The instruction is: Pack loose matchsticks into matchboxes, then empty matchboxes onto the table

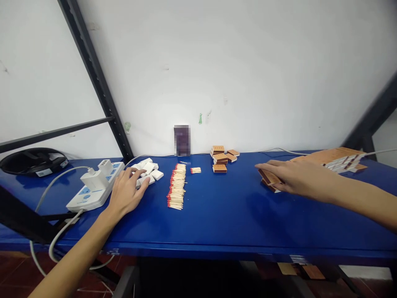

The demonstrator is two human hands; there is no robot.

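Note:
My left hand (128,188) reaches over a loose pile of small white matchbox trays (157,174), thumb and fingers apart, with the fingertips at the pile's near side. My right hand (294,178) is closed over an orange-brown matchbox (269,177), fingers across its top. A second box edge shows just beneath it; the palm hides the rest. Between the hands lies a long row of red-tipped matches (176,186), heads to the left. A small separate bunch of matches (196,170) lies to its right. Several matchboxes (220,158) are stacked and scattered near the wall.
More orange-brown matchboxes (344,157) stand in rows behind my right forearm. A white power strip (99,194) with plugs and cables lies left of my left hand. A dark box (182,140) leans on the wall. Black shelf posts (102,82) frame the blue tabletop (217,219).

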